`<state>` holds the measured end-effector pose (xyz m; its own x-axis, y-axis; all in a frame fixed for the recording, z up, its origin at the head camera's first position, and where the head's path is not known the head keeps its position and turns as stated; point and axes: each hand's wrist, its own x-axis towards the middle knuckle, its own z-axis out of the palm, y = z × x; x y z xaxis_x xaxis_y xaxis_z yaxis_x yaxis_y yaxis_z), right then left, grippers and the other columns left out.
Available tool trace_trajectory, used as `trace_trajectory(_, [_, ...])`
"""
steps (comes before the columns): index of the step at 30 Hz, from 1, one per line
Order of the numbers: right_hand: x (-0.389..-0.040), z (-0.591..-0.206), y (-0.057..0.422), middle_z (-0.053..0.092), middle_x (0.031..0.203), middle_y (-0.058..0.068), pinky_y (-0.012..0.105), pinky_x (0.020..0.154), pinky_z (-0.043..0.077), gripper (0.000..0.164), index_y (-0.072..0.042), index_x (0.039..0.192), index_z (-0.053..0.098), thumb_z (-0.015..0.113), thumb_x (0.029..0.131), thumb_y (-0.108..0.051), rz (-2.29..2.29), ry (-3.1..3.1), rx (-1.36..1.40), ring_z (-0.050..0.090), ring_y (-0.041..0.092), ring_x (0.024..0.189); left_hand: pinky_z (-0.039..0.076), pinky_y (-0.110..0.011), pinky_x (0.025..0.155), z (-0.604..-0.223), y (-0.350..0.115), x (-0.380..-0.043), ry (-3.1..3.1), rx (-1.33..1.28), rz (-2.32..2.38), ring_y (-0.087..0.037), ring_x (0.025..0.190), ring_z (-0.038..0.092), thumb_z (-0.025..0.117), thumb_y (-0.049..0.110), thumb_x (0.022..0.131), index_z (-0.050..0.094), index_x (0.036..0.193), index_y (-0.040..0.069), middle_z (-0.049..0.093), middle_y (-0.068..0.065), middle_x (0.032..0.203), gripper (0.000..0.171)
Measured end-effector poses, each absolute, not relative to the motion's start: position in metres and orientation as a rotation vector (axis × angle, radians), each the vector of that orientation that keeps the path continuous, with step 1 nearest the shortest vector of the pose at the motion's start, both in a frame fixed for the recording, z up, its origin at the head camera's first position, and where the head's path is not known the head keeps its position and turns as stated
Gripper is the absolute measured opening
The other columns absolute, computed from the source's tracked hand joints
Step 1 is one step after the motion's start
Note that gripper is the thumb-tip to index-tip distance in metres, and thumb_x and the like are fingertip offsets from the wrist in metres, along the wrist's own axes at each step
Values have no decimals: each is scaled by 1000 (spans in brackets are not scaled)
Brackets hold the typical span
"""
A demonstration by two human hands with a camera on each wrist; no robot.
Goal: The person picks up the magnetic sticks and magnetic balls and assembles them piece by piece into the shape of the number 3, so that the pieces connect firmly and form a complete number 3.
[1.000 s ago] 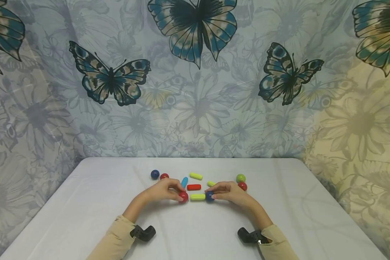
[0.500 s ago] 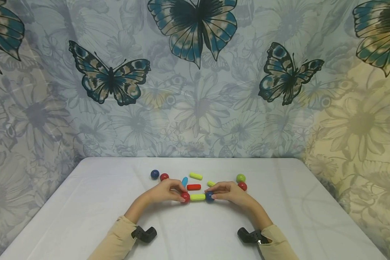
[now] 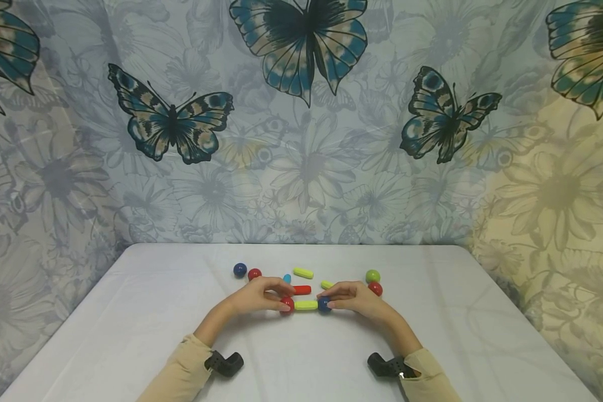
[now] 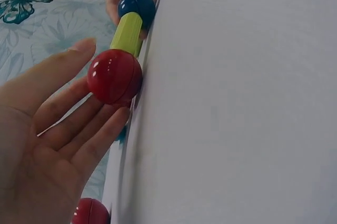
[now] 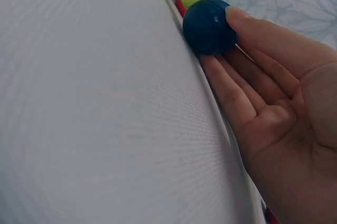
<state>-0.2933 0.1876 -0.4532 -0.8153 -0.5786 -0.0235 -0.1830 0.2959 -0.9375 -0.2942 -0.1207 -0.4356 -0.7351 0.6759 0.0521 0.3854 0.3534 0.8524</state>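
Note:
Between my hands a yellow-green rod (image 3: 306, 305) lies level, with a red ball (image 3: 287, 305) against its left end and a blue ball (image 3: 324, 304) against its right end. My left hand (image 3: 258, 294) is at the red ball; the left wrist view shows its thumb (image 4: 79, 50) lifted off and its extended fingers (image 4: 97, 129) behind the ball. With thumb and fingers my right hand (image 3: 357, 297) pinches the blue ball, seen closely in the right wrist view (image 5: 209, 26). Just beyond the rod lies a red rod (image 3: 302, 290), partly covered by my left fingers.
Farther back lie a second yellow-green rod (image 3: 303, 273), a light blue rod (image 3: 287, 277) and another yellow-green rod (image 3: 326, 285), the latter two partly hidden. A dark blue ball (image 3: 239, 270) and red ball (image 3: 254, 274) sit left; a green ball (image 3: 373, 276) and red ball (image 3: 375, 288) sit right.
My left hand has moved the red ball rightward until it meets the yellow-green rod, closing the gap. Its fingers have since spread farther over the red rod. My right hand stays put.

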Motion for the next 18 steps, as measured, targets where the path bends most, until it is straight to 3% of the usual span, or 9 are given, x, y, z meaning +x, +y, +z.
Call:
trace_trajectory(5, [-293, -454, 188, 66, 128, 12, 28, 104, 48, 35, -6, 121, 66, 70, 90, -20, -1543, 2194, -681, 60, 22, 124, 53, -24, 93, -440, -114, -293, 2403, 982, 1352, -17, 110, 65, 76, 25, 85, 66, 122, 11, 70, -5, 119, 40])
trace_trajectory(14, [-293, -453, 188, 65, 129, 13, 24, 101, 49, 35, -6, 121, 66, 70, 89, -20, -1548, 2186, -692, 61, 21, 124, 53, -22, 88, -448, -97, -286, 2449, 1009, 1423, -17, 105, 66, 74, 22, 86, 67, 119, 14, 71, -1, 119, 34])
trace_trajectory(18, [-293, -453, 188, 66, 129, 12, 24, 101, 49, 35, -6, 121, 66, 70, 89, -20, -1542, 2196, -690, 61, 19, 123, 51, -22, 92, -455, -91, -284, 2538, 1028, 1352, -10, 106, 64, 74, 22, 87, 68, 118, 16, 72, 1, 115, 33])
